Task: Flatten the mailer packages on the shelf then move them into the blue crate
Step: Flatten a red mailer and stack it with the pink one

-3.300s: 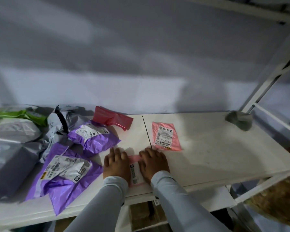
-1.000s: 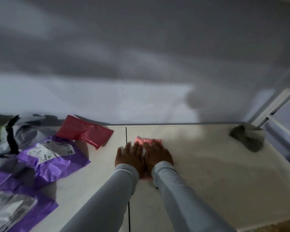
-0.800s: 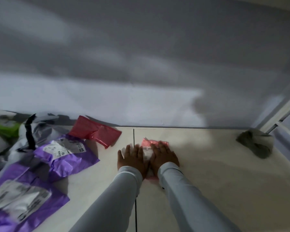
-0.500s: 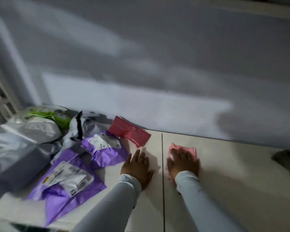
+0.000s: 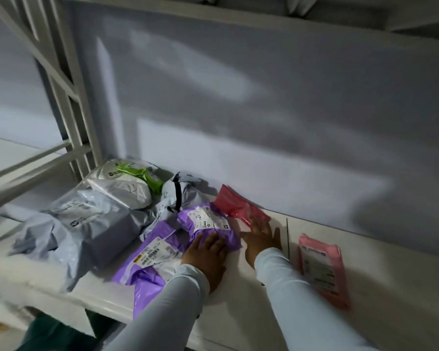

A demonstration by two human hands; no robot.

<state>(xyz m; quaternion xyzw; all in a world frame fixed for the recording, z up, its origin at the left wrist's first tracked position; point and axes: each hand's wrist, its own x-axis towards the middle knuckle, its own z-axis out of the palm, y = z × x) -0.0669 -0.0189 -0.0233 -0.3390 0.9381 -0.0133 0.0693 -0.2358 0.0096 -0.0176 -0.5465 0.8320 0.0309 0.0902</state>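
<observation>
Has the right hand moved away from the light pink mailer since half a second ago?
Yes. The right hand has left the light pink mailer and crossed the shelf seam leftward, now reaching the red mailer.

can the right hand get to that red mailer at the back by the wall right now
Probably yes. The right hand lies flat on the shelf with its fingertips at the red mailer, and nothing lies between them.

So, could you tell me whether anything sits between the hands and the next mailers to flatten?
Nothing visible does. The left hand already rests on the small purple mailer, and the right hand reaches the red mailer across bare shelf. The blue crate is out of view.
</observation>
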